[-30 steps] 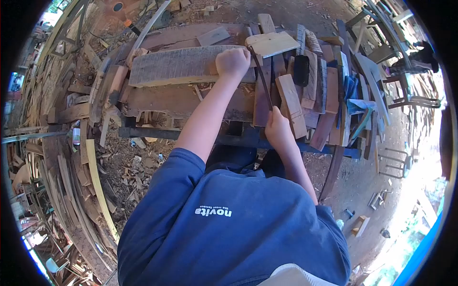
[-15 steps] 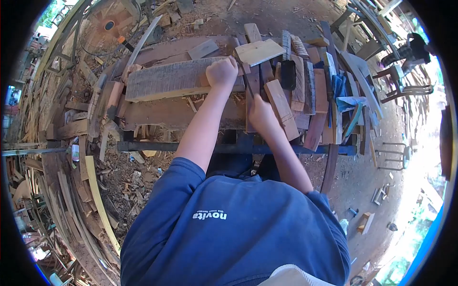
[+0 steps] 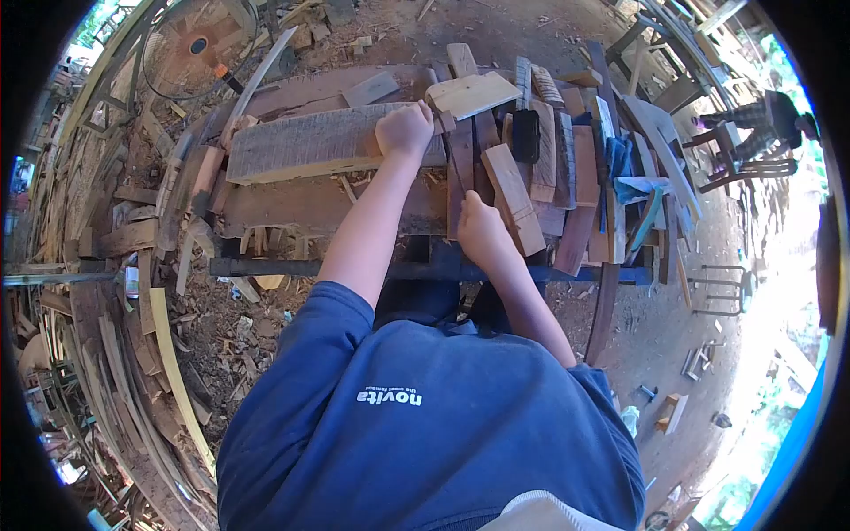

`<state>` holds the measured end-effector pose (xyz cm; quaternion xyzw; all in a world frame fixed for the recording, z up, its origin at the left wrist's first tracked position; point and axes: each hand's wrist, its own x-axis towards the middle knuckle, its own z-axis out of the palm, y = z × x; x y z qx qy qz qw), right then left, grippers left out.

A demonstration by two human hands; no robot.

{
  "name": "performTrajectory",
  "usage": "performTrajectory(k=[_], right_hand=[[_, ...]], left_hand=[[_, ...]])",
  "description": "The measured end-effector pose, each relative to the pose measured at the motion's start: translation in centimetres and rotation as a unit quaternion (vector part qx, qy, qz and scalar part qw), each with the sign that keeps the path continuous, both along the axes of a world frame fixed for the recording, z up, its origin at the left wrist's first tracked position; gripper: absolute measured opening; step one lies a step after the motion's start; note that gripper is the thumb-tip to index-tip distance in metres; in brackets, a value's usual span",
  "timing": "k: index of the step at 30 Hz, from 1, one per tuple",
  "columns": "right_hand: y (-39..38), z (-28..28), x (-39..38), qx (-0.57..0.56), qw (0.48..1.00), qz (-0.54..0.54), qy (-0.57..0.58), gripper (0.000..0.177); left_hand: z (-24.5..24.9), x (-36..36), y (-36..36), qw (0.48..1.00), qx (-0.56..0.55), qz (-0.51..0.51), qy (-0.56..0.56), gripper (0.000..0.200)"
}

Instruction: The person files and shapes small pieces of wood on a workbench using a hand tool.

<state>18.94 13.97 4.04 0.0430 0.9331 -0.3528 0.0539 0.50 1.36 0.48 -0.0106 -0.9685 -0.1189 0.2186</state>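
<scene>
Head view, looking down past a blue shirt (image 3: 434,425) at a cluttered bench (image 3: 292,268). The left hand (image 3: 405,129) is a fist over the right end of a thick plank (image 3: 305,146). It seems wrapped around a small stick (image 3: 445,122), whose end juts out past the knuckles. The right hand (image 3: 482,232), nearer the body, grips the lower end of a thin dark tool (image 3: 457,170), which slants up and away to the stick, just beside the left fist. Whether it is a blade or a file, I cannot tell. A pale board (image 3: 474,95) lies just beyond the stick; a block (image 3: 513,202) lies just right of the right hand.

With the tool so near the left fingers, a slip off the stick could scrape or cut them. A loose left hold might let the stick twist. The right knuckles could knock the block.
</scene>
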Motion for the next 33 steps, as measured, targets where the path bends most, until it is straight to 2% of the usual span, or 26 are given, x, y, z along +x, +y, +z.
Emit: performTrajectory(k=[10,13,18,20,23,29,33], right_hand=[[1.9,2.3,3.0,-0.006,0.999,0.001,-0.04,0.019],[1.8,1.0,0.4,-0.001,1.0,0.005,-0.024,0.019],[0.0,-0.7,-8.7,0.015,1.0,0.016,-0.005,0.016],[-0.2,-1.1,-9.4,0.019,1.0,0.018,0.005,0.016],[0.2,-1.9,-8.5,-0.006,0.999,0.006,0.047,0.021],[3.1,0.7,2.5,-0.052,0.998,0.008,0.02,0.016],[2.9,1.2,1.6,-0.06,0.998,0.006,0.012,0.017]], left_hand=[[0.3,0.3,-0.2,1.0,-0.008,-0.024,-0.018,0.046],[0.1,0.3,-0.4,0.999,-0.006,-0.038,-0.025,0.046],[0.0,0.3,-0.5,0.998,-0.014,-0.051,-0.022,0.046],[-0.5,-0.1,-0.6,0.999,-0.008,-0.047,0.009,0.048],[-0.2,0.2,-0.2,1.0,-0.019,-0.013,0.01,0.046],[-0.1,0.3,-0.2,0.999,-0.009,-0.03,0.022,0.046],[-0.4,0.2,-0.3,0.999,-0.004,-0.048,0.018,0.046]])
